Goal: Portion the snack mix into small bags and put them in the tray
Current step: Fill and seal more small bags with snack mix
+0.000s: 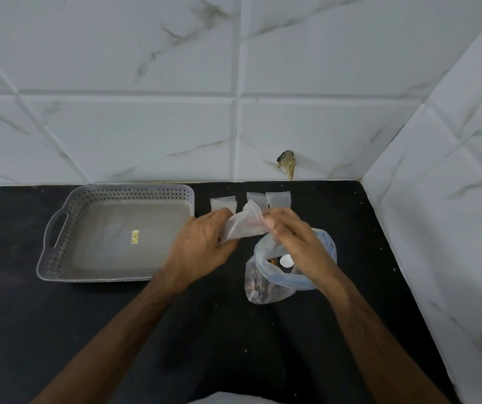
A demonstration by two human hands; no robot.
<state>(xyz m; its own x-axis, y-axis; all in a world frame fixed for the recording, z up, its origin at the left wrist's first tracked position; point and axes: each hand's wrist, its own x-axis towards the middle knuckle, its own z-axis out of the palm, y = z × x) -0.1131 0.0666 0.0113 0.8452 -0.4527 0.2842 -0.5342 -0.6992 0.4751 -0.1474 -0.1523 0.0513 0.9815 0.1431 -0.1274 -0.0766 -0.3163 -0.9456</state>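
Observation:
A small clear bag (244, 225) hangs above the black counter (175, 330), held between both hands. My left hand (201, 243) grips its left end and my right hand (295, 237) pinches its right edge. Below my right hand stands the large open bag of snack mix (266, 284), with a white scoop or lid (286, 260) showing inside it. Three more small empty bags (277, 198) lie flat behind my hands, near the wall. The grey perforated tray (59, 258) sits to the left, with only a small yellow sticker on its floor.
White marbled tile walls close the counter at the back and on the right, meeting in a corner. A chipped spot (287, 164) marks the back wall just above the counter. The tray's handle (56, 230) points left.

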